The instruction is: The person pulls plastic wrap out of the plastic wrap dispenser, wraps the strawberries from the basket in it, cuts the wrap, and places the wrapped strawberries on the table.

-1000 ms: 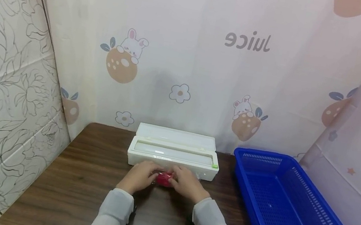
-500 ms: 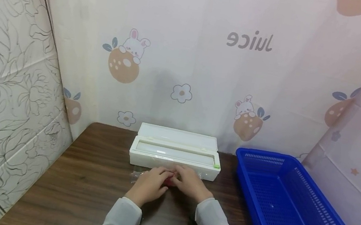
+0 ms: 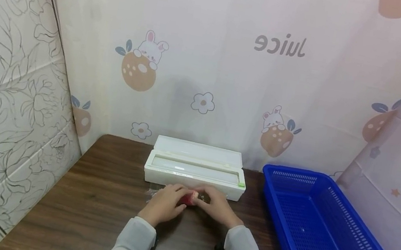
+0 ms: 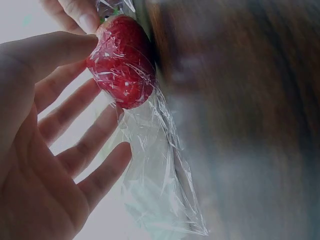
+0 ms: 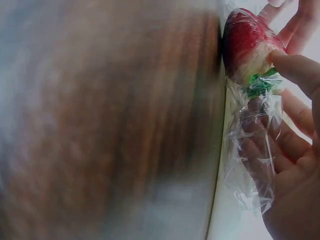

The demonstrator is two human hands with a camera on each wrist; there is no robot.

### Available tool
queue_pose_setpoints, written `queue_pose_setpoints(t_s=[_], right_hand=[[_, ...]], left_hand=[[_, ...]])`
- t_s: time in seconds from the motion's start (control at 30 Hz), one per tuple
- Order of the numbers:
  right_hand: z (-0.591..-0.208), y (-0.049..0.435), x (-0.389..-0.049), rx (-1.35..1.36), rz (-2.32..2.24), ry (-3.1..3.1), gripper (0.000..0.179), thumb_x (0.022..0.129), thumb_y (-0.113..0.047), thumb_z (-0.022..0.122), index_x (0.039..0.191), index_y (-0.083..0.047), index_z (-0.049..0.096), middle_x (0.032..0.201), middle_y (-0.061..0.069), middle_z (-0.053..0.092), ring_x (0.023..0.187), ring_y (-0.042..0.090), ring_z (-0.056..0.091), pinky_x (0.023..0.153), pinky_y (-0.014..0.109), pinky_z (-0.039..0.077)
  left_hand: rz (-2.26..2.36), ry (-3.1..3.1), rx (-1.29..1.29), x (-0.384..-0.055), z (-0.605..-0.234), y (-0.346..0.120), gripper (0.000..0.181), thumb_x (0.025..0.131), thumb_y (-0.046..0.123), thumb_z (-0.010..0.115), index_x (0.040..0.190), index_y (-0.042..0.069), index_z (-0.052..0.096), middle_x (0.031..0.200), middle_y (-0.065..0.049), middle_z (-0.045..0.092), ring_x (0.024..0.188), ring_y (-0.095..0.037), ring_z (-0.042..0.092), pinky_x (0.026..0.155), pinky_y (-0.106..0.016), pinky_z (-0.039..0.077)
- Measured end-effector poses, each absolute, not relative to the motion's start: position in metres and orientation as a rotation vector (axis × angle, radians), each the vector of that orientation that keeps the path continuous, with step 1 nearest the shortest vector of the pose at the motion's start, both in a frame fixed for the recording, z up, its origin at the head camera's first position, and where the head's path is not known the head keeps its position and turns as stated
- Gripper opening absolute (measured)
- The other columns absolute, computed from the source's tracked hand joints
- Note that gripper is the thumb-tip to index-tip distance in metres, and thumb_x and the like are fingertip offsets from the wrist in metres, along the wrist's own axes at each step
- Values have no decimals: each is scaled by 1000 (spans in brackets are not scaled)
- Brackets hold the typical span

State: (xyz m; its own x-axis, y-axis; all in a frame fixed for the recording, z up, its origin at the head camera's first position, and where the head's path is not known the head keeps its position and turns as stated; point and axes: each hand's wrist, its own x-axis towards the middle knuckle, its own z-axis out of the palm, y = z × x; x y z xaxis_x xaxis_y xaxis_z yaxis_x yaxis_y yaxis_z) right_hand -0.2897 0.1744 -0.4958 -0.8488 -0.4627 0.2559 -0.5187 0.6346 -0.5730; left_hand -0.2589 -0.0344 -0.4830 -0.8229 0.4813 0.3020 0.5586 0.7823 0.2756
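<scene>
A red strawberry [image 3: 189,197] with a pale top and green leaves lies wrapped in clear cling film at the front of a white cling film dispenser [image 3: 192,183]. My left hand [image 3: 164,203] holds its left side; in the left wrist view the thumb and fingertips meet the wrapped strawberry [image 4: 125,62], with loose cling film [image 4: 155,170] trailing from it. On the leafy end, my right hand [image 3: 216,207] pinches the strawberry [image 5: 247,42], thumb on its pale top. More crumpled film [image 5: 250,155] hangs below the leaves, over the right fingers.
The dispenser's lid [image 3: 199,151] stands raised at the back, and a green slider [image 3: 241,184] sits at its right end. A blue plastic basket [image 3: 277,239] occupies the right of the dark wooden table [image 3: 91,208]. A printed curtain [image 3: 210,65] hangs behind.
My left hand has shifted right, baring film on its left, and now covers more of the strawberry. The right hand briefly closed in, then drew back slightly to the right, showing the pale end.
</scene>
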Motion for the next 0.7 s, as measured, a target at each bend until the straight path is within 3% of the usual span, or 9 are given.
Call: queue_pose_setpoints(t_s=[0.2, 0.7], right_hand=[[-497, 178, -289, 797, 998, -2777, 35, 86, -38, 65, 118, -24, 62, 119, -6, 61, 113, 10, 49, 96, 44, 45], [-489, 184, -285, 782, 928, -2774, 32, 87, -29, 66, 117, -17, 64, 111, -2, 64, 104, 10, 53, 89, 43, 49]], left_hand=[[-581, -2776, -820, -262, -485, -39, 46, 86, 32, 64, 130, 22, 54, 122, -1, 56, 107, -20, 51, 90, -46, 49], [-799, -2722, -737, -265, -481, -55, 38, 87, 29, 63, 124, 18, 58, 116, -4, 59, 106, -19, 52, 90, -46, 49]])
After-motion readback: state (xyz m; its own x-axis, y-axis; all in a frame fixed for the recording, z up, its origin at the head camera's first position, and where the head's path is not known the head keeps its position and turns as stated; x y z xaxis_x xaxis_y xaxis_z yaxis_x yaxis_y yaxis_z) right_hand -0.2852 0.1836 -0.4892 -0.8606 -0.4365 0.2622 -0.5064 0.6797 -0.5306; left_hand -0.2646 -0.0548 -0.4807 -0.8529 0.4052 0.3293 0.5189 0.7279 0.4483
